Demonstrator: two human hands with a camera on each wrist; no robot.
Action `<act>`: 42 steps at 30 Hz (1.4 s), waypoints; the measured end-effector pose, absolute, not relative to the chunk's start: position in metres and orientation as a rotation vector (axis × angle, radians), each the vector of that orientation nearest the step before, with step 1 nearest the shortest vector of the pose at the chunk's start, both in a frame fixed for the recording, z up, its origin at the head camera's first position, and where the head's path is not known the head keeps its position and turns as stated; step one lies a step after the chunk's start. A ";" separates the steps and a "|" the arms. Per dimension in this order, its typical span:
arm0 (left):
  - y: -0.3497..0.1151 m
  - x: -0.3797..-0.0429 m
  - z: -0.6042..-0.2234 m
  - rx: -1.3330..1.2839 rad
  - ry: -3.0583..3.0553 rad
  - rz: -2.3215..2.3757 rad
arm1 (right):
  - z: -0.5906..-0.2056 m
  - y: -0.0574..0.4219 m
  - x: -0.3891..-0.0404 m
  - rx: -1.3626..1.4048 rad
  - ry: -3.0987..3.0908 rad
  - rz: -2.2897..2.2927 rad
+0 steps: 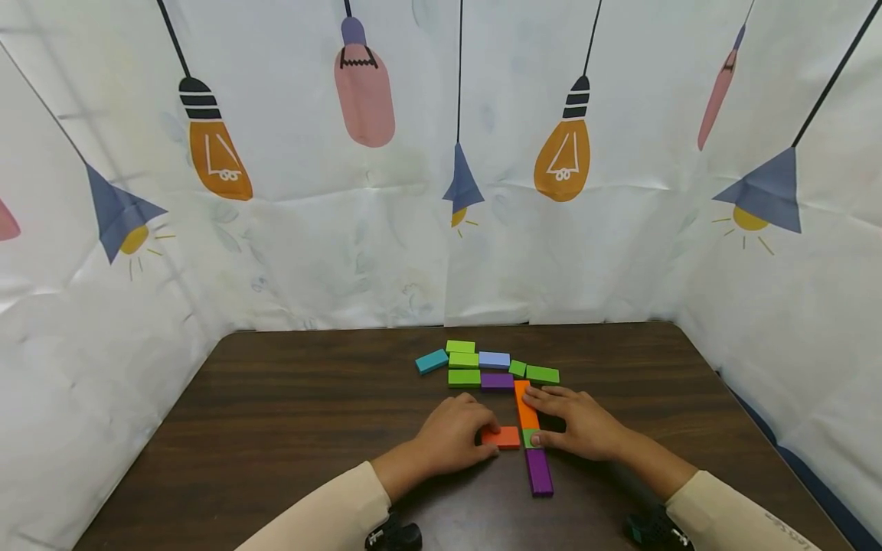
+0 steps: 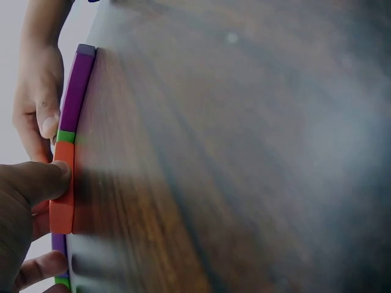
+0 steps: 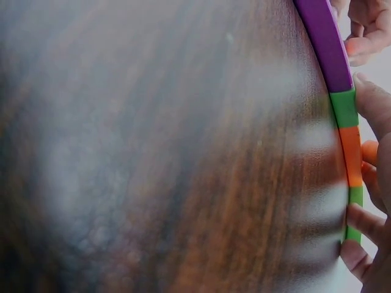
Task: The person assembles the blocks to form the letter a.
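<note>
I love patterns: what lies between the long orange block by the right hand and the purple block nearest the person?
A small green block, shown in the head and right wrist views.

Red block [image 1: 508, 438] partly behind left fingers [image 1: 486, 418]

Smooth red-orange block [image 1: 508, 438] in your left hand [image 1: 455, 432], smooth orange block [image 1: 526, 412] at your right hand [image 1: 586, 425], softly glossy wood-grain tabletop [image 1: 310, 398] beneath both, creased backdrop [image 1: 324, 252] beyond, cloth sleeves [image 1: 717, 509] behind.
</note>
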State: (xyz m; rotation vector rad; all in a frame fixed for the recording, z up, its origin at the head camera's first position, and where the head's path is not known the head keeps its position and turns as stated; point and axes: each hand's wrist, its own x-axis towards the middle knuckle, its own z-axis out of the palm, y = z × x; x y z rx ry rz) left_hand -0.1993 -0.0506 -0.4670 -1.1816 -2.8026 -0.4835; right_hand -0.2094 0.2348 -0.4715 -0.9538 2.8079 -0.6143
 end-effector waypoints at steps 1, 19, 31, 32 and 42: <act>-0.050 -0.199 -0.467 -1.183 -2.804 -0.481 | -0.471 0.235 -0.209 -0.954 2.808 -0.614; -0.045 -0.198 -0.468 -1.185 -2.795 -0.482 | -0.472 0.235 -0.210 -0.977 2.807 -0.621; -0.070 -0.216 -0.456 -1.024 -2.786 -0.558 | -0.472 0.235 -0.209 -0.963 2.819 -0.622; -0.074 -0.219 -0.455 -1.003 -2.775 -0.558 | -0.472 0.235 -0.209 -0.959 2.820 -0.618; -0.115 -0.243 -0.451 -0.761 -2.710 -0.563 | -0.474 0.235 -0.210 -0.976 2.820 -0.611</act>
